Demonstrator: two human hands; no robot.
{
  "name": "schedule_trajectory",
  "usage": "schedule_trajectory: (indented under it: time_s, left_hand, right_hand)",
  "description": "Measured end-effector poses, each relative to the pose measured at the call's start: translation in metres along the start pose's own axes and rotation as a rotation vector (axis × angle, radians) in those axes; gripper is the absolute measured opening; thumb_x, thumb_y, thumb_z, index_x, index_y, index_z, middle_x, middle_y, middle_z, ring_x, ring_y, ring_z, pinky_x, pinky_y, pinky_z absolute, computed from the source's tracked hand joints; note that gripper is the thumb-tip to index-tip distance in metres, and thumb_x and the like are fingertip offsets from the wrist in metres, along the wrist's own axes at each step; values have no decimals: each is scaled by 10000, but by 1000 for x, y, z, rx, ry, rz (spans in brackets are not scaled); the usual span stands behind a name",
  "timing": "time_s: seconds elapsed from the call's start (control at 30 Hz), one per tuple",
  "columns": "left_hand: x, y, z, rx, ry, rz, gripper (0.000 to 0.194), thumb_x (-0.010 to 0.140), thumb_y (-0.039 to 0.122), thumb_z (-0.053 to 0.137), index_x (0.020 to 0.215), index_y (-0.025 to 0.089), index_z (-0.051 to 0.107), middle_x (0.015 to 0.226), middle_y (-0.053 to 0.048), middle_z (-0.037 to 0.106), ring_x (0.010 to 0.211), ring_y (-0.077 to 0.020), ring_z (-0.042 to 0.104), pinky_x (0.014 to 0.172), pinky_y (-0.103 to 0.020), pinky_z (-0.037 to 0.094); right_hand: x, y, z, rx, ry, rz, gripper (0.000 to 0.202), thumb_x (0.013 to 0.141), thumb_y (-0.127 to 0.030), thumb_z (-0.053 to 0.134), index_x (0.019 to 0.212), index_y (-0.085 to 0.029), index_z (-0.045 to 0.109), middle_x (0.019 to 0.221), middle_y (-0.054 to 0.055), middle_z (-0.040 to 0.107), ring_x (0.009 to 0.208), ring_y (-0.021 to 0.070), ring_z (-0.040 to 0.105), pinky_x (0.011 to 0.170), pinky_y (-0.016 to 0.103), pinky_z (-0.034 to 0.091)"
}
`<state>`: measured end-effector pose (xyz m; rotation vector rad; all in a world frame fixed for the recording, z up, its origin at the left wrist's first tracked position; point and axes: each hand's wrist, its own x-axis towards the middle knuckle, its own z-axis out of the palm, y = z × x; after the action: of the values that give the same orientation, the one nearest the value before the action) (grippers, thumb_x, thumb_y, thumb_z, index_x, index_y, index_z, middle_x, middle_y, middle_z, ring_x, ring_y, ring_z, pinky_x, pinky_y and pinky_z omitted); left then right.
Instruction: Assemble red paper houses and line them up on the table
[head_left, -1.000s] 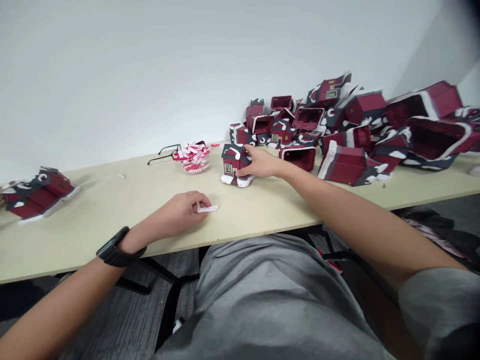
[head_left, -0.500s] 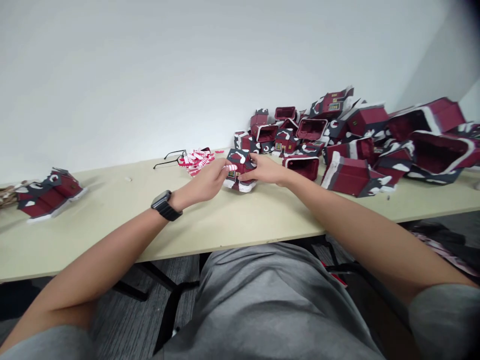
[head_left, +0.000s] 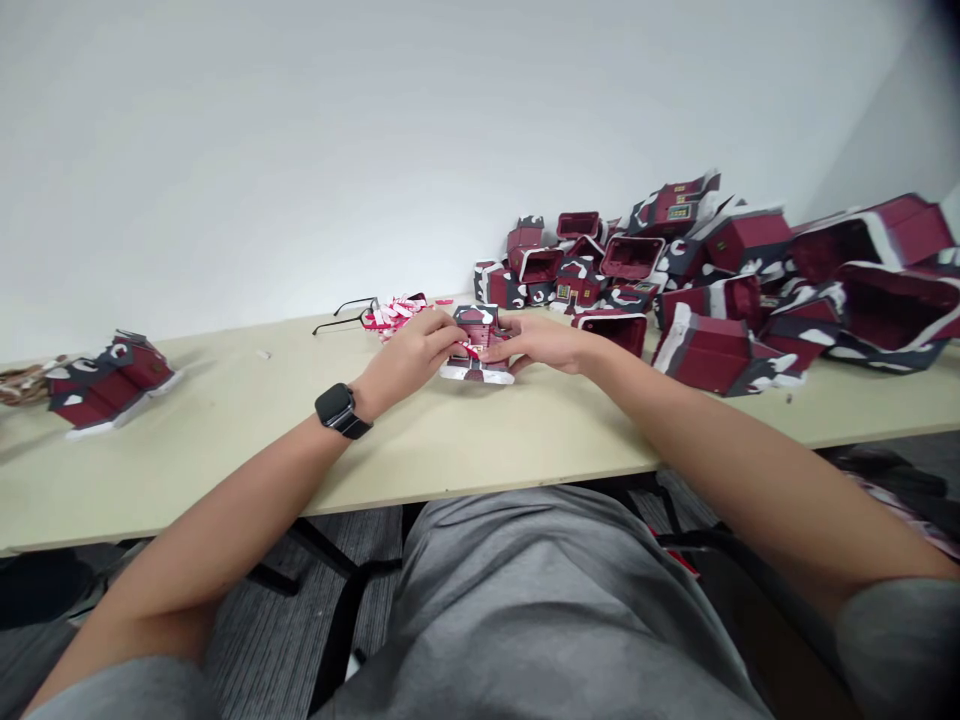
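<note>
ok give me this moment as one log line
left hand: holding red-and-white strip at house front | right hand: gripping house side | house pile: at right

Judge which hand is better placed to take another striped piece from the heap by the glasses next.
Left, probably, once free: the left hand is close beside the striped pieces; the right hand is farther off, holding the small house.

Office-like workroom: plain white wall (head_left: 262, 150), long pale table (head_left: 225, 445), grey carpet (head_left: 262, 645), heap of model houses (head_left: 709, 300).
</note>
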<state>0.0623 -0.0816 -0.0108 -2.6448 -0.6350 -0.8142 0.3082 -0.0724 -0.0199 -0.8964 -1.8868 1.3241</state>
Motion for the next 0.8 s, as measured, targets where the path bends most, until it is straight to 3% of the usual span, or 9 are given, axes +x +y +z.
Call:
schedule_trajectory:
  time_s: [0.23, 0.47, 0.8]
  left_hand:
    - [-1, 0, 6, 15, 241, -45, 235, 1059, 307, 510, 1049, 187, 711, 1015, -102, 669, 973, -221, 627, 895, -401, 534]
    - [-1, 4, 8, 15, 236, -60, 237, 1033, 349, 571, 1037, 220, 769, 905, -79, 699, 885, -224, 621, 844, -423, 525]
    - [-4, 5, -1, 55, 169, -7, 287, 1053, 298, 495, 1047, 218, 771, 874, -89, 686, 877, -229, 598, 844, -428, 509]
  right_hand:
    - [1, 2, 2, -17, -51, 19, 460, 751, -365, 877, 1155, -230, 704, 1138, 61, 753, 950, 208, 719, 741, 292, 614]
    - [-4, -5, 5, -9, -80, -2, 450, 782, -351, 848, 1193, -242, 699, 1213, 60, 731, 1011, 213, 710, 731, 273, 619]
    - [-6, -7, 6, -47, -57, -6, 402, 791, -362, 844, 1146, -231, 709, 1128, 56, 752, 937, 206, 717, 702, 271, 609]
